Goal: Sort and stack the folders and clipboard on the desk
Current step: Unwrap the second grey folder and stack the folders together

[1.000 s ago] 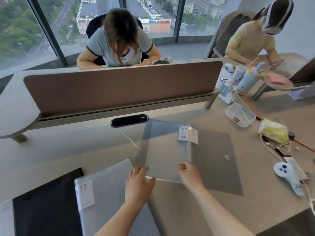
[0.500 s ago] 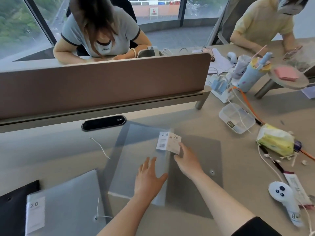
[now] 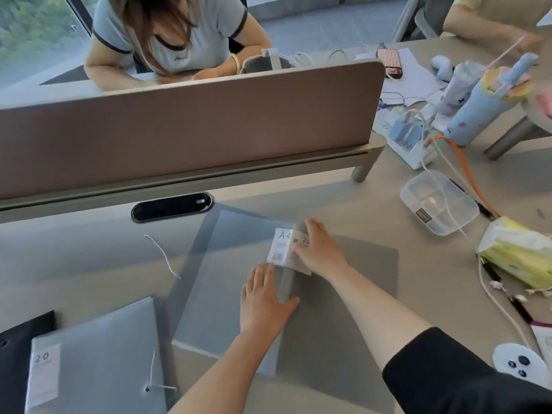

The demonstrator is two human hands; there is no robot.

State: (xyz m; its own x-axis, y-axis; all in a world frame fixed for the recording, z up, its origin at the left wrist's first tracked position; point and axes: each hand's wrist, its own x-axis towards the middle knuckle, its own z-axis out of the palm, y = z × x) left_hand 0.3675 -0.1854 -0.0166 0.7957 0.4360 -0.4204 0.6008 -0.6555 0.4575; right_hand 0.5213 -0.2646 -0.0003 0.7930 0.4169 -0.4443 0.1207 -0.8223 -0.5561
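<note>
A translucent grey folder [image 3: 221,279] with a white "A4" label [image 3: 280,245] lies in the middle of the desk over a darker grey folder [image 3: 358,282]. My left hand [image 3: 264,297] presses flat on its right edge, fingers spread. My right hand [image 3: 321,252] rests on the label corner at the top right, fingers on the folder's edge. At the lower left lies another grey folder [image 3: 98,360] marked "20" with a string clasp. A black clipboard [image 3: 18,354] sits partly under it at the far left edge.
A brown divider panel [image 3: 185,127] runs across the desk with a black cable slot [image 3: 171,206] before it. On the right are a clear plastic box [image 3: 439,201], a yellow tissue pack [image 3: 519,252], cables, a white controller [image 3: 518,364] and bottles. Two people sit beyond.
My right hand has slid from the folder's near edge up to the label corner. My left hand moved forward onto the folder's right edge. The view shifted right and closer.
</note>
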